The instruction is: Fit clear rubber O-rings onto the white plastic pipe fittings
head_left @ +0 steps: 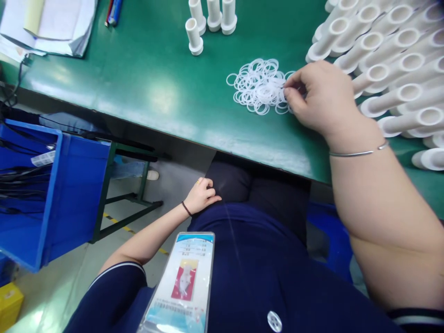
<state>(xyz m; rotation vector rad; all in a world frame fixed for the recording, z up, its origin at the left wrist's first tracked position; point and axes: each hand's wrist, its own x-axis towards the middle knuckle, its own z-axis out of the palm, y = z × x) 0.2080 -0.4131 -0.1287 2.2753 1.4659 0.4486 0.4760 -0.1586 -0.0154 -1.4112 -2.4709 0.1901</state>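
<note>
My right hand [321, 95] is at the right side of a loose pile of thin white rings [258, 88] on the green table. Its thumb and forefinger are pinched together on a white ring at the pile's edge. Part of that ring is hidden by the fingertips. My left hand [203, 195] rests on my lap below the table edge, holding nothing. Its fingers are loosely bent and the thumb stands apart. Close to my right hand, many white flanged plastic tubes [373, 78] stand upright in a dense group.
Several more white tubes [194, 37] stand at the table's far side. Papers [58, 23] and pens [114, 11] lie at the far left. Below the table edge [194, 138], a blue bin [74, 185] with black cables sits on the left. A badge [183, 282] hangs at my chest.
</note>
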